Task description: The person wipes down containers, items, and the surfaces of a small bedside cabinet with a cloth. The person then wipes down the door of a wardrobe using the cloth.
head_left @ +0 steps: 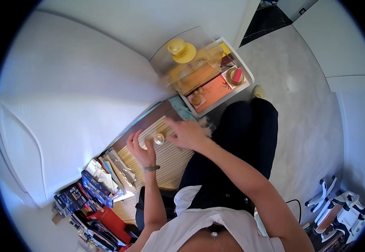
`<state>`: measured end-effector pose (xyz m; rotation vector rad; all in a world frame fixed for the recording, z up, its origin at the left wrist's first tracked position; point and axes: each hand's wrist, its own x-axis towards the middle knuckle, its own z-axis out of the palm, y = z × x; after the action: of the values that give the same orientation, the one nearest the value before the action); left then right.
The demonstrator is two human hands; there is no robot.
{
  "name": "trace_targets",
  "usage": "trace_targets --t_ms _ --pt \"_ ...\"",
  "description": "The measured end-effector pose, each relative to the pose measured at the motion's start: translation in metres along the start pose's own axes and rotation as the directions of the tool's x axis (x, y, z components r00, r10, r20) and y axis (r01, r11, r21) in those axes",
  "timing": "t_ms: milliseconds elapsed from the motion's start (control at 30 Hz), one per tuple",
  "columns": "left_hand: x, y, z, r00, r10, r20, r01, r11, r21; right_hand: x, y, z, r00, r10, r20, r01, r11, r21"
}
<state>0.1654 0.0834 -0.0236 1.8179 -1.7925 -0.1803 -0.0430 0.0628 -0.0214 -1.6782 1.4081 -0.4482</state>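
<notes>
A small round shiny object [159,138], possibly a lidded jar or a cap, rests on the ribbed pale wooden surface [174,161] between my hands. Just left of it, my left hand [142,152] is cupped, thumb and fingers apart, with a grey band on the wrist. A bright glint shows by its fingertips, too small to name. My right hand [187,133] hovers at the other side, slightly blurred, its index finger stretched out and thumb apart. Nothing is visible in its grasp. A cream ribbed strip [151,129] lies beyond the round object.
Ahead stands a white tray [250,77] with a clear-lidded box [199,71], a yellow round stand [182,51] and a gold tin [235,76]. Papers [117,170] and boxes [94,187] crowd the left. A white padded panel [77,92] borders the surface. White folded equipment [344,212] stands at right.
</notes>
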Motion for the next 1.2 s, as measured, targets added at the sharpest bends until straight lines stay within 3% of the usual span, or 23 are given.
trace_targets --t_ms 33,133,167,267,333,400,467,533,600,667,767,867,1000,1100,1133,1167,1200 --pt "-0.014 -0.019 -0.004 0.995 -0.073 0.061 0.069 0.995 0.070 0.003 -0.008 0.019 0.994 -0.053 0.095 0.069 0.984 -0.167" --pt "-0.036 -0.037 -0.006 0.976 -0.152 0.159 0.118 0.971 0.207 0.011 -0.014 0.067 0.988 -0.147 0.051 0.155 0.967 -0.201" --pt "-0.043 -0.047 -0.003 0.978 -0.063 0.200 0.026 0.983 0.182 0.015 -0.007 0.081 0.987 -0.152 0.049 0.159 0.964 -0.211" --pt "-0.048 -0.059 0.010 0.964 -0.129 0.235 0.122 0.992 0.044 0.020 0.006 0.092 0.981 -0.195 0.012 0.192 0.954 -0.231" --pt "-0.033 -0.031 0.008 0.967 -0.120 0.226 0.115 0.993 0.034 0.009 0.004 0.059 0.985 -0.081 -0.150 0.072 0.995 -0.067" --pt "-0.007 0.034 0.000 0.957 -0.194 0.214 0.268 0.873 -0.406 -0.003 -0.006 -0.003 0.897 -0.059 -0.437 0.080 0.996 0.029" --pt "0.026 0.083 -0.002 0.988 -0.007 0.156 0.076 0.894 -0.442 -0.007 -0.010 -0.066 0.797 0.009 -0.604 0.056 0.995 0.088" --pt "0.054 0.127 0.006 0.993 0.106 0.059 -0.060 0.849 -0.524 -0.002 -0.013 -0.122 0.678 -0.020 -0.735 0.041 0.999 0.012" --pt "0.081 0.160 0.020 0.994 0.113 0.013 -0.087 0.831 -0.549 0.005 -0.023 -0.165 0.694 0.023 -0.719 -0.017 1.000 0.015" --pt "0.102 0.178 0.036 0.979 0.188 -0.080 -0.204 0.886 -0.416 0.022 -0.012 -0.178 0.700 -0.026 -0.714 -0.010 0.999 -0.046" --pt "0.122 0.185 0.054 0.971 0.220 -0.099 -0.239 0.931 -0.276 0.037 -0.013 -0.184 0.781 0.076 -0.620 -0.183 0.977 -0.112" --pt "0.126 0.188 0.062 0.974 0.207 -0.089 -0.224 0.938 -0.266 0.042 -0.013 -0.185 0.824 0.103 -0.557 -0.207 0.970 -0.126" --pt "0.124 0.192 0.066 0.987 0.143 -0.069 -0.157 0.941 -0.300 0.029 -0.012 -0.185 0.796 0.073 -0.601 -0.205 0.966 -0.155" --pt "0.116 0.195 0.066 0.973 0.161 -0.166 -0.208 0.923 -0.323 -0.001 0.005 -0.191 0.748 0.270 -0.606 -0.173 0.961 0.214" --pt "0.103 0.192 0.064 0.972 0.180 -0.150 -0.223 0.904 -0.364 -0.012 0.018 -0.185 0.746 0.276 -0.606 -0.180 0.960 0.215" --pt "0.090 0.190 0.063 0.970 0.202 -0.138 -0.241 0.881 -0.406 -0.025 0.030 -0.177 0.717 0.321 -0.618 -0.056 0.911 0.408" --pt "0.072 0.186 0.065 0.947 0.318 -0.045 -0.304 0.839 -0.451 -0.037 0.037 -0.167 0.691 0.370 -0.621 0.079 0.815 0.574"
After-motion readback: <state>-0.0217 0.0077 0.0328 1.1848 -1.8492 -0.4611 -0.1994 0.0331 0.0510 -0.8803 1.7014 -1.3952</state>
